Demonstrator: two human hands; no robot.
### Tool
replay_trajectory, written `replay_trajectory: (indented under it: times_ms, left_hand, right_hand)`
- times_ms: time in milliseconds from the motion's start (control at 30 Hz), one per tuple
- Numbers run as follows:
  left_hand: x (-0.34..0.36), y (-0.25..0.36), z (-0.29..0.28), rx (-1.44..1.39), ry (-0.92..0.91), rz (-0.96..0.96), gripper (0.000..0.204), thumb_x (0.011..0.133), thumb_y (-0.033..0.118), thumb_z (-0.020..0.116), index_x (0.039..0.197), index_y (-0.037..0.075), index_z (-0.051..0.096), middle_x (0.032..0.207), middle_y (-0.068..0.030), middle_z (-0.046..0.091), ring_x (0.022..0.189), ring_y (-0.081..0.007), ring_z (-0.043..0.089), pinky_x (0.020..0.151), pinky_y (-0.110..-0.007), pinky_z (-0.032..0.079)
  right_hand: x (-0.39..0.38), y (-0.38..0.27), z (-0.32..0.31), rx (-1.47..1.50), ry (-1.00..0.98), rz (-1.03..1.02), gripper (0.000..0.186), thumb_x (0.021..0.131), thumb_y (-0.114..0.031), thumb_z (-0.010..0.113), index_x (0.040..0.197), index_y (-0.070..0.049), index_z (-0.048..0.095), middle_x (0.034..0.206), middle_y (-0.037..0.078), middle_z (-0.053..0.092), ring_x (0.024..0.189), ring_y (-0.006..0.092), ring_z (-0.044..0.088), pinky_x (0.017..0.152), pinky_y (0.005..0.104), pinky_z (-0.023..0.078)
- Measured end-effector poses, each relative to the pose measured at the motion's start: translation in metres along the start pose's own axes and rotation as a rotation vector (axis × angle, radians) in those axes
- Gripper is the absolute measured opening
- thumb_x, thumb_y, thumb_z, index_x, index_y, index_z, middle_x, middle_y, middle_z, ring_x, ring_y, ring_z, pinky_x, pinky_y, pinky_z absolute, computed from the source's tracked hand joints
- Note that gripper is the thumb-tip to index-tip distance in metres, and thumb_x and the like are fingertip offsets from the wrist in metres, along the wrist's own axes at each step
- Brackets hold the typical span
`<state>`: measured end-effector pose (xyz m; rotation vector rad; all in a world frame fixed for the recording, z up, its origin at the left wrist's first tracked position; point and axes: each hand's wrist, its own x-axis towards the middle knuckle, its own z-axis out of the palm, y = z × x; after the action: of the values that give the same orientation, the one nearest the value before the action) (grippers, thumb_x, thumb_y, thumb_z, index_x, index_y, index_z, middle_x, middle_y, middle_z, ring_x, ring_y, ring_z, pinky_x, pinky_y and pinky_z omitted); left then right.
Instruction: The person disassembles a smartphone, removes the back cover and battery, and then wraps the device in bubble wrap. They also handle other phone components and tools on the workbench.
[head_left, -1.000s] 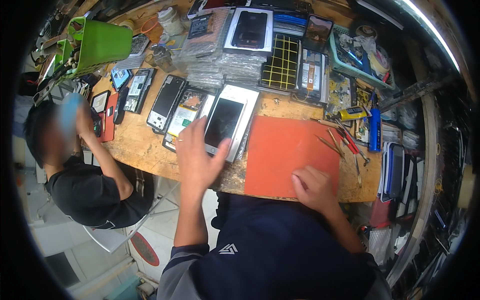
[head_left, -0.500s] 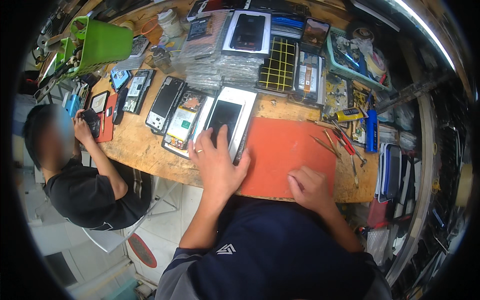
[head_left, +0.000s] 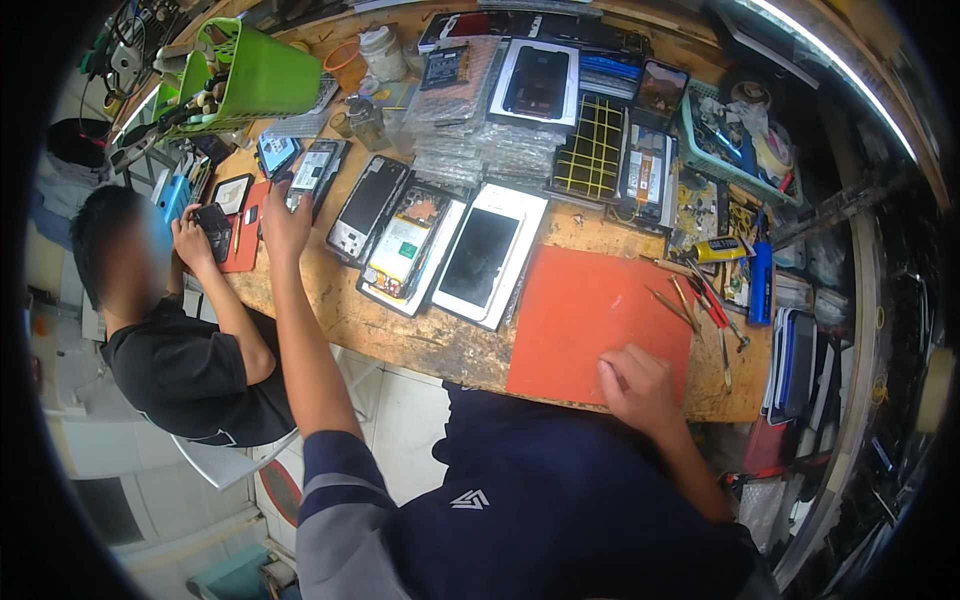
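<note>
My left hand (head_left: 286, 225) reaches far to the left, its thumb and fingers around a narrow dark phone (head_left: 283, 187) beside the co-worker's small red mat; the hand partly hides it. At the near edge of an orange mat (head_left: 575, 320) rests my right hand (head_left: 640, 385), curled loosely, with nothing visible in it. A white-framed phone with a dark screen (head_left: 480, 255) lies on a white box left of the mat. Beside it sits an opened phone (head_left: 405, 245) with its battery and circuitry exposed. Further left is a dark phone frame (head_left: 368, 210).
On my left a co-worker (head_left: 190, 350) holds a dark phone part. Bubble-wrapped packs (head_left: 450, 140) are stacked at the back, near a green basket of tools (head_left: 265, 75). Tweezers and screwdrivers (head_left: 705, 300) lie on the mat's right, below a teal tray (head_left: 735, 165).
My left hand has left the white-framed phone and swung far left to the dark phone. My right hand stays curled on the mat. The whole view has shifted slightly.
</note>
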<state>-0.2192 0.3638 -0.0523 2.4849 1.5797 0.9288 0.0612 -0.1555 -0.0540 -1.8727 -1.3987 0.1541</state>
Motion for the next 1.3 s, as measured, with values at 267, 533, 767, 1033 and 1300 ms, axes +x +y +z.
replay_trajectory:
  times_ms: [267,533,767,1033,1300]
  left_hand:
    - [0.039,-0.009,0.033,0.295,-0.343,-0.156,0.110,0.077,0.076,0.078,0.158,0.009,0.046,0.149,-0.0269,0.056,0.140,-0.0466,0.052,0.114,-0.055,0.043]
    - [0.044,0.016,0.017,0.287,-0.342,-0.168,0.109,0.070,0.066,0.083,0.154,0.005,0.052,0.133,-0.0266,0.070,0.124,-0.0403,0.068,0.104,-0.047,0.054]
    - [0.012,0.064,-0.043,0.205,-0.224,-0.159,0.101,0.070,0.056,0.083,0.149,0.000,0.057,0.131,-0.0260,0.071,0.123,-0.0393,0.069,0.103,-0.047,0.054]
    - [-0.106,0.178,-0.094,-0.151,-0.216,0.165,0.092,0.069,0.038,0.090,0.147,0.001,0.059,0.123,-0.0230,0.069,0.109,-0.0381,0.070,0.094,-0.045,0.055]
    - [-0.221,0.310,-0.073,-0.358,-0.502,0.420,0.103,0.065,0.032,0.093,0.153,0.003,0.050,0.127,-0.0230,0.058,0.113,-0.0430,0.061,0.095,-0.051,0.052]
  right_hand:
    - [0.000,-0.001,-0.001,-0.018,0.008,0.022,0.007,0.088,-0.003,0.073,0.093,-0.006,0.070,0.078,0.009,0.065,0.060,0.0290,0.066,0.054,0.0391,0.052]
    - [0.001,0.000,0.000,0.007,0.010,0.043,0.007,0.088,-0.003,0.074,0.093,-0.006,0.069,0.077,0.009,0.064,0.060,0.0284,0.065,0.053,0.0392,0.050]
    - [0.000,0.000,-0.002,0.001,0.012,0.031,0.009,0.088,-0.002,0.074,0.093,-0.006,0.068,0.078,0.008,0.064,0.062,0.0282,0.067,0.055,0.0390,0.052]
    - [0.003,-0.002,0.000,-0.001,-0.022,0.035,0.009,0.087,-0.002,0.074,0.094,-0.006,0.069,0.079,0.009,0.065,0.062,0.0296,0.066,0.057,0.0390,0.053]
    - [-0.001,-0.001,-0.015,0.662,-0.001,0.333,0.019,0.105,-0.013,0.064,0.117,0.001,0.066,0.090,0.005,0.069,0.072,0.0127,0.064,0.064,0.0307,0.053]
